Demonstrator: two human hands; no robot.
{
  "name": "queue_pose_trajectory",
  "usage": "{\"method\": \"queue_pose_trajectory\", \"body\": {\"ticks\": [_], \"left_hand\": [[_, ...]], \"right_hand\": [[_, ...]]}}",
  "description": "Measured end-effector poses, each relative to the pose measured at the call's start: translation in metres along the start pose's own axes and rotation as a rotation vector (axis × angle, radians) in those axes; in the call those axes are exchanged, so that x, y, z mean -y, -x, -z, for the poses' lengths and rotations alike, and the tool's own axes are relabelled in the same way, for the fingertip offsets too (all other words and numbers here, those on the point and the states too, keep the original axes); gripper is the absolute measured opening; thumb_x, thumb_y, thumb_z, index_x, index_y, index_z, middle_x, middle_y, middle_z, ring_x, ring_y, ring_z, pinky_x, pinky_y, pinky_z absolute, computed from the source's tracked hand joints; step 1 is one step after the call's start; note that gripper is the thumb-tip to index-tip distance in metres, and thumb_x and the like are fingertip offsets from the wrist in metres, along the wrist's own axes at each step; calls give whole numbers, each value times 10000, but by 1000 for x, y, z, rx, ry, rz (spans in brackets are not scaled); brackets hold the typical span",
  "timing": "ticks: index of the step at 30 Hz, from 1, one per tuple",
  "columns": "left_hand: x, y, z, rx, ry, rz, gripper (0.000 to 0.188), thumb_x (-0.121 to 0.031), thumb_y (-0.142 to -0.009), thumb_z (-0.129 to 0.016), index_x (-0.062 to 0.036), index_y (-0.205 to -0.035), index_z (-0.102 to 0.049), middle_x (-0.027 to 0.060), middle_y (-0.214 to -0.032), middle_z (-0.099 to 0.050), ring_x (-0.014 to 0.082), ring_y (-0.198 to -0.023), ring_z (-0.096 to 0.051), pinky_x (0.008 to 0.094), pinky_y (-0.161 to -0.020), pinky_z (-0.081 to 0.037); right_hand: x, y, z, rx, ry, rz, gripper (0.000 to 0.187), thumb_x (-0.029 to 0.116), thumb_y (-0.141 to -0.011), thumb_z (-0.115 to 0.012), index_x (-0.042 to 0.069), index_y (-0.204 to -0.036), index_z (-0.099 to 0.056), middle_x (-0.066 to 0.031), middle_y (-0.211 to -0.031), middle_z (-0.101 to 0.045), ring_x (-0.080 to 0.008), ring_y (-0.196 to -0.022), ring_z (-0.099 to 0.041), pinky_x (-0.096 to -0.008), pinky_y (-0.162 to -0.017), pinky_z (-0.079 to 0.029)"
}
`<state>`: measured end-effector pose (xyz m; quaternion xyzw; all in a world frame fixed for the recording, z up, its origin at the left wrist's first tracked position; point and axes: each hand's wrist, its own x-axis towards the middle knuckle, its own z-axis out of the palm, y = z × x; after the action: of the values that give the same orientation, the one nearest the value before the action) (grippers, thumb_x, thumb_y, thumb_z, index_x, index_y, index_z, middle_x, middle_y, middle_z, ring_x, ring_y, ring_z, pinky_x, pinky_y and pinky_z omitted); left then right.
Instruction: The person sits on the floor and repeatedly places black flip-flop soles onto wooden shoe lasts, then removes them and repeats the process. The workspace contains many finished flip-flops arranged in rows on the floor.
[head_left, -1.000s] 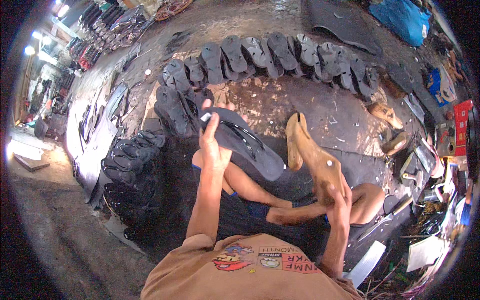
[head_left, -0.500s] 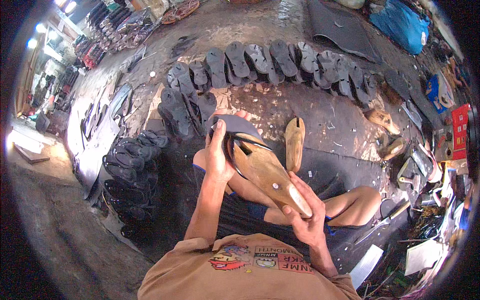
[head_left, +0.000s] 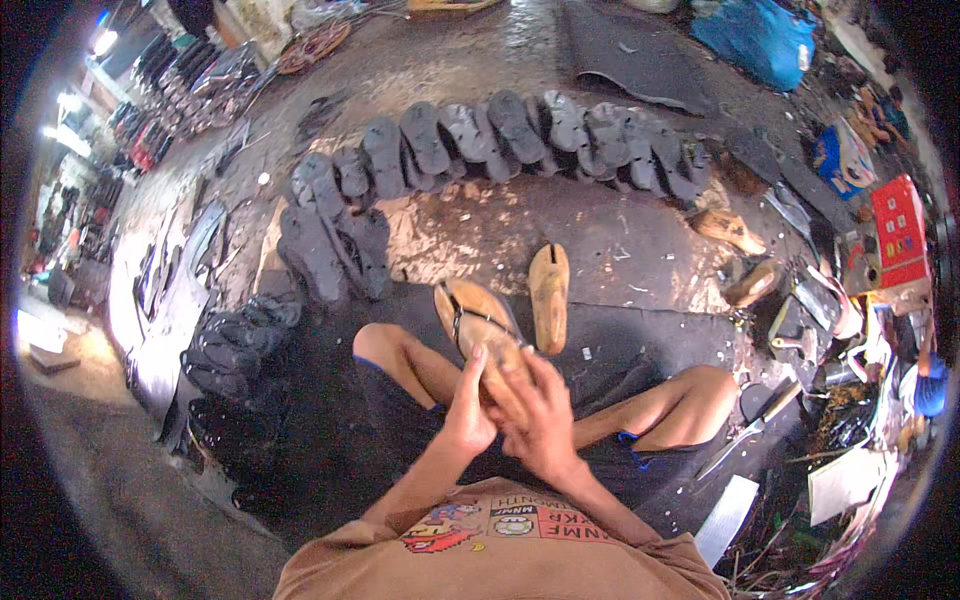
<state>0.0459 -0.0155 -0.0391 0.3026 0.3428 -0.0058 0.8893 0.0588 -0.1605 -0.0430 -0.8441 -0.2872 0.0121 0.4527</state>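
Observation:
A wooden shoe last (head_left: 462, 302) is held over my lap, its slotted toe pointing away from me. A thin black sandal strap (head_left: 484, 319) runs across it. My left hand (head_left: 467, 415) closes on the heel half from the left, thumb along its upper side. My right hand (head_left: 540, 415), slightly smeared by motion, wraps the same half from the right, fingers over the top. The last's underside and the far ends of the strap are hidden. Just right of it, a second wooden last (head_left: 549, 300) lies on the dark mat, slot at its far end.
A curved row of dark sandal soles (head_left: 425, 140) stands beyond my knees. More sandals (head_left: 235, 345) are heaped at left. On the right lie a knife (head_left: 745, 435), two wooden lasts (head_left: 728, 230), a red box (head_left: 900, 230) and scraps. A blue bag (head_left: 757, 42) sits farther back.
The last has moved lower and away from my head. My left hand has shifted from its toe to the heel half. My right hand has slid up over its top.

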Motion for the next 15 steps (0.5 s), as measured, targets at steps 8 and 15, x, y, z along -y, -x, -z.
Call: {"method": "queue_pose_trajectory", "body": {"ticks": [8,15], "left_hand": [[-16,14,43,202,39,90,669,-596,-1035,-550,-23,-1377,-604,143,-1229,-739,268,-1109,-732,445,-1014,-584],[-40,67,9,328,10,163,898,-709,-994,-478,48,-1472,-542,230,-1344,-696,336,-1188,-709,469,-1032,-584]], "right_hand": [[-39,17,7,253,-503,-579,431,402,-1187,-471,37,-1146,-696,-60,-1070,-707,-123,-987,-620,-325,-888,-530],[-16,43,10,365,-1396,-707,435,454,-1152,-541,101,-936,-675,40,-674,-555,-55,-550,-465,-258,-473,-348]]}}
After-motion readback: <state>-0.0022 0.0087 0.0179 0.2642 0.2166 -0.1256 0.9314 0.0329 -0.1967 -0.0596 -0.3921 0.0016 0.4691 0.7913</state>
